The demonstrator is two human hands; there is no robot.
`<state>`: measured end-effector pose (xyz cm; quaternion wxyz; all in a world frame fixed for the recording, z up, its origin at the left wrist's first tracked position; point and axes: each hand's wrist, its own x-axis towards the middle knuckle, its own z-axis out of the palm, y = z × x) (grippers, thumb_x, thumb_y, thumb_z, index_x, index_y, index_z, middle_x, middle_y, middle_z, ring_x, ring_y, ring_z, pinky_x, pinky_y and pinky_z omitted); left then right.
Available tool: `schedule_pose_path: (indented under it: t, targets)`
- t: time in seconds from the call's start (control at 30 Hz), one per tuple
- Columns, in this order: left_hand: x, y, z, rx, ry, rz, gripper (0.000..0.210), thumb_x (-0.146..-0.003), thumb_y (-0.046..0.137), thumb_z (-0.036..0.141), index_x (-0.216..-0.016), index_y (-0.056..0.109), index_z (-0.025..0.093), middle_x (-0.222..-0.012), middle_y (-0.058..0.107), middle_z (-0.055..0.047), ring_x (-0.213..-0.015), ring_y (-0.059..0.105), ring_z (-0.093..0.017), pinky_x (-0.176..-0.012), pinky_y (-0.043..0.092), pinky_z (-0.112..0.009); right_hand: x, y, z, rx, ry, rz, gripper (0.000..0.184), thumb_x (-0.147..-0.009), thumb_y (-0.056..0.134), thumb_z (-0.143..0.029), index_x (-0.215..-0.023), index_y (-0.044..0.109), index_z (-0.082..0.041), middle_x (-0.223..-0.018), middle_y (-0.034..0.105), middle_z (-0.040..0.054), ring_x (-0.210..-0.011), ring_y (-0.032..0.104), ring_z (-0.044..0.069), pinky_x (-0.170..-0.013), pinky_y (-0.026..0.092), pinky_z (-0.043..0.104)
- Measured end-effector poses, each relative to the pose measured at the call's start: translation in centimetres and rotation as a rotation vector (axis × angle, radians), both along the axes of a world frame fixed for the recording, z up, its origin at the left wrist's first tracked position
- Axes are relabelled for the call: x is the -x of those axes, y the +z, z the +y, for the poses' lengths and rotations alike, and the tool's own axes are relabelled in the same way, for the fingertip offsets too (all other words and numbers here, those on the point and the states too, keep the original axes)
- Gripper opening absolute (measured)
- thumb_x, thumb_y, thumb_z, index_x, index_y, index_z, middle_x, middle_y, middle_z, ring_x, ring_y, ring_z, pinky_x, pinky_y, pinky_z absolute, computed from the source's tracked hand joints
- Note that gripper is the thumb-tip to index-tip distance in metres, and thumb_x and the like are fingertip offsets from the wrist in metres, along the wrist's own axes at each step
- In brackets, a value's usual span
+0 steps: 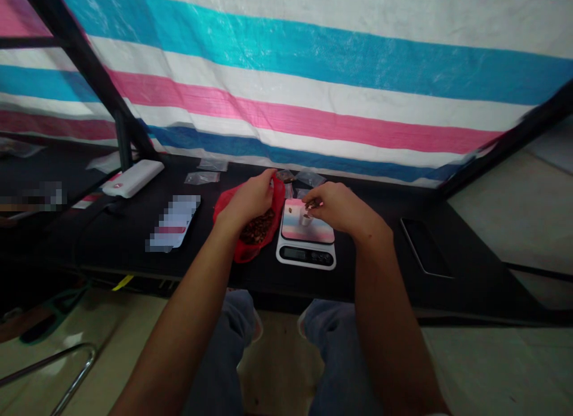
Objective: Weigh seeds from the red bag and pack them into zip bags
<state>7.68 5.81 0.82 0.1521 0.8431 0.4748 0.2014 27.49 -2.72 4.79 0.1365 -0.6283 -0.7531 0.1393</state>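
Note:
My left hand [253,196] is closed on the far rim of a red plastic bag [244,253], which stands open on the black table. Small brown pieces like seeds or beans [257,229] fill its bottom. To the right of the bag lies a white digital kitchen scale [308,262] with a pink-striped platform. A small white cup [305,218] rests on that platform, with a single brown piece [290,210] beside it. Just above the cup, my right hand [333,204] pinches several of the brown pieces between its fingertips. The scale's reading is too dark to make out.
Small clear plastic bags [202,177] lie along the table's back edge. A white box-shaped device [133,178] and a blurred-out phone-like object [174,222] are on the left. Toward the right lies a dark phone [425,247]. A striped tarp [290,76] hangs behind the table.

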Motion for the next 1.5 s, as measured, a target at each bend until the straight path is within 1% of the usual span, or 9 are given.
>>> schedule_pose_path:
  t: [0.17,0.3,0.47,0.6,0.73,0.87,1.13,1.27,1.5]
  targets:
    - [-0.4,-0.4,0.4,-0.021,0.108,0.064,0.042,-0.099,0.056,0.033,-0.137,0.053,0.016,-0.118,0.076,-0.017,-0.112,0.073,-0.029,-0.096,0.055,-0.039,0.2,0.1,0.0,-0.004,-0.006,0.020,0.024,-0.084,0.076,-0.008,-0.105,0.084,-0.016,-0.100,0.082,0.0110,-0.087,0.074,0.021,-0.080,0.050,0.027]
    - [-0.6,-0.5,1.0,-0.110,0.034,0.209,0.032,-0.097,0.055,0.030,-0.124,0.068,0.017,-0.138,0.069,-0.017,-0.131,0.062,-0.031,-0.109,0.049,-0.041,0.3,0.0,0.1,-0.002,0.004,-0.002,0.018,-0.085,0.074,-0.010,-0.097,0.085,-0.017,-0.097,0.082,0.0104,-0.087,0.074,0.022,-0.079,0.050,0.028]
    - [-0.4,-0.4,1.0,-0.005,-0.005,0.314,0.050,-0.097,0.040,0.015,-0.141,0.062,0.020,-0.134,0.073,-0.016,-0.120,0.071,-0.031,-0.100,0.054,-0.040,0.2,-0.2,0.1,0.000,-0.017,0.057,0.020,-0.086,0.076,-0.015,-0.104,0.084,-0.016,-0.105,0.082,0.0119,-0.093,0.075,0.023,-0.079,0.051,0.028]
    - [0.1,0.3,0.0,-0.112,0.074,0.320,0.049,-0.098,0.044,0.020,-0.146,0.056,0.020,-0.124,0.077,-0.018,-0.114,0.074,-0.035,-0.094,0.056,-0.043,0.4,-0.4,0.3,-0.042,-0.008,0.117,0.013,-0.091,0.070,-0.014,-0.095,0.082,-0.017,-0.097,0.082,0.0088,-0.087,0.074,0.020,-0.075,0.049,0.028]
    - [0.5,0.9,-1.2,-0.118,0.167,0.301,0.052,-0.101,0.048,0.030,-0.152,0.051,0.018,-0.125,0.076,-0.020,-0.116,0.073,-0.037,-0.095,0.057,-0.044,1.4,-0.9,0.9,-0.110,-0.006,0.073,0.015,-0.095,0.066,-0.017,-0.093,0.080,-0.017,-0.098,0.081,0.0098,-0.091,0.073,0.022,-0.077,0.048,0.029]
    - [0.8,0.6,-2.2,-0.109,0.182,0.241,0.060,-0.101,0.048,0.024,-0.161,0.041,0.019,-0.131,0.074,-0.017,-0.121,0.071,-0.034,-0.100,0.056,-0.043,3.0,-1.6,1.6,-0.079,-0.021,-0.057,0.015,-0.095,0.065,-0.019,-0.093,0.080,-0.017,-0.100,0.080,0.0146,-0.094,0.073,0.026,-0.081,0.050,0.032]
    - [2.1,0.5,-3.9,-0.163,0.192,-0.045,0.045,-0.099,0.054,0.018,-0.143,0.060,0.017,-0.141,0.070,-0.011,-0.130,0.065,-0.026,-0.112,0.049,-0.037,4.8,-1.9,2.3,-0.022,-0.089,-0.243,0.019,-0.093,0.063,-0.015,-0.099,0.081,-0.017,-0.103,0.080,0.0178,-0.104,0.074,0.029,-0.090,0.052,0.035]
    - [3.2,1.0,-4.6,-0.048,0.162,0.078,0.026,-0.095,0.060,0.022,-0.119,0.070,0.018,-0.120,0.076,-0.010,-0.113,0.071,-0.028,-0.101,0.055,-0.039,5.0,-2.1,2.6,-0.016,-0.095,-0.266,0.019,-0.092,0.064,-0.014,-0.102,0.080,-0.015,-0.107,0.080,0.0191,-0.107,0.074,0.030,-0.090,0.052,0.035]
    - [4.3,-0.1,-4.5,0.140,0.036,0.367,0.034,-0.089,0.065,0.023,-0.122,0.070,0.016,-0.135,0.067,-0.018,-0.122,0.067,-0.033,-0.106,0.054,-0.044,4.3,-1.8,2.4,-0.051,-0.055,-0.139,0.026,-0.088,0.060,-0.005,-0.096,0.081,-0.018,-0.106,0.081,0.0135,-0.100,0.075,0.026,-0.084,0.051,0.032]
